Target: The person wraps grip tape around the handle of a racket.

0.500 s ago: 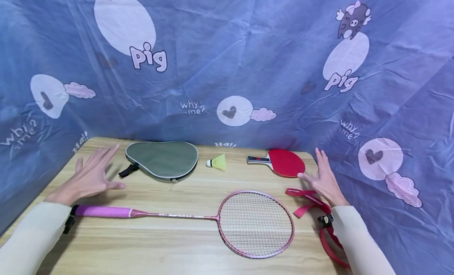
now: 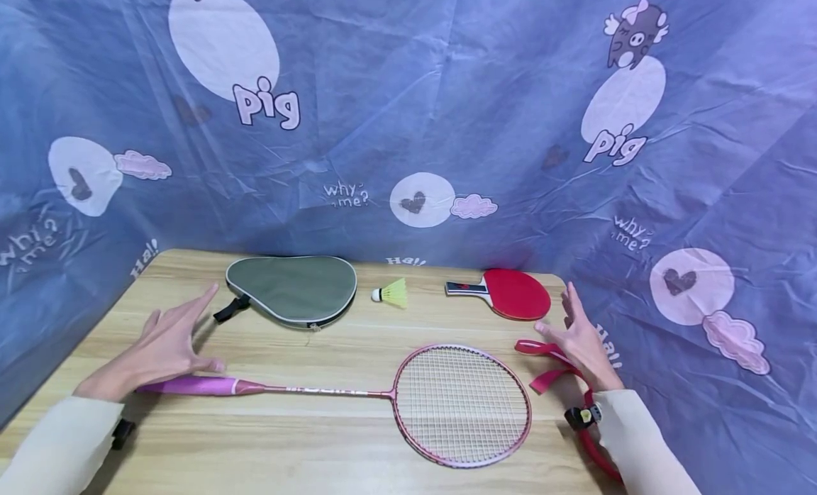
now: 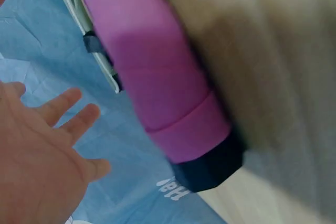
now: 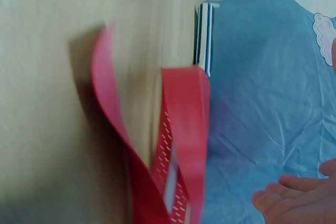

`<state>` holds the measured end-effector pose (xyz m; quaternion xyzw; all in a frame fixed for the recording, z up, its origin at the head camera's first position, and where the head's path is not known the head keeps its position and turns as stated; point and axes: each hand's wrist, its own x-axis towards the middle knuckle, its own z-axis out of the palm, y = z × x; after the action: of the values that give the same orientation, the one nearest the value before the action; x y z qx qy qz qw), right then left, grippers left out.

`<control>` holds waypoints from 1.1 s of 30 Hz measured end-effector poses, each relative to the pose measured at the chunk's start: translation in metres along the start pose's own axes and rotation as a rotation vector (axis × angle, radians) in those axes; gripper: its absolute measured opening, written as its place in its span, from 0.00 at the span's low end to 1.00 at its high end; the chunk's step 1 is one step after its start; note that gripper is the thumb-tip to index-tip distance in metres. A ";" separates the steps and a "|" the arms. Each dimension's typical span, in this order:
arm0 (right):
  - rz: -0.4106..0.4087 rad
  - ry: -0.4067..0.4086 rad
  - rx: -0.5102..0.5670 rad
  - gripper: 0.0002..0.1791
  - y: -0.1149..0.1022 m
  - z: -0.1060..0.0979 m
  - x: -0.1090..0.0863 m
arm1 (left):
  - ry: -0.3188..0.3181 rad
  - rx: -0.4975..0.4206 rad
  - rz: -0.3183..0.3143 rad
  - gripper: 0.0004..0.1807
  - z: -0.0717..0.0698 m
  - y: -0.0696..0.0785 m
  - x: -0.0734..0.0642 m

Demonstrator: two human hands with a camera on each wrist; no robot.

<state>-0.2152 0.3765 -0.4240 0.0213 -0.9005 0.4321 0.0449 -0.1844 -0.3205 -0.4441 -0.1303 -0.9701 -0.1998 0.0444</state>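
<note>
My left hand hovers with spread fingers over the pink handle end of a badminton racket, holding nothing. In the left wrist view that hand appears beside the pink grip, apart from it. On the right, my right hand is raised with its fingers extended, nothing in it. Closest to it are a red table tennis paddle and a loosely looped red strap. The right wrist view shows the strap large, with the fingertips of my hand at lower right.
A grey-green paddle case lies at the back left of the wooden table. Between case and paddle is a yellow shuttlecock. A blue printed cloth hangs behind and along both sides.
Both hands have shifted slightly down in the head view, and the left now covers the racket handle's end. The racket, case, shuttlecock and paddle stay in place.
</note>
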 end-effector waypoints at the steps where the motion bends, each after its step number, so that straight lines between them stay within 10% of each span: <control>1: 0.007 -0.008 -0.003 0.59 0.000 0.001 -0.002 | -0.002 -0.002 0.005 0.82 0.002 0.000 -0.002; 9: 0.020 -0.025 -0.031 0.41 0.008 0.011 -0.013 | 0.010 -0.008 0.065 0.80 0.013 0.001 -0.015; 33: 0.093 -0.139 0.091 0.31 0.000 0.039 -0.027 | -0.013 0.050 0.125 0.42 0.028 0.014 -0.026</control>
<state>-0.1907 0.3458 -0.4506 0.0113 -0.8808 0.4717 -0.0389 -0.1562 -0.3034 -0.4681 -0.1909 -0.9651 -0.1713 0.0536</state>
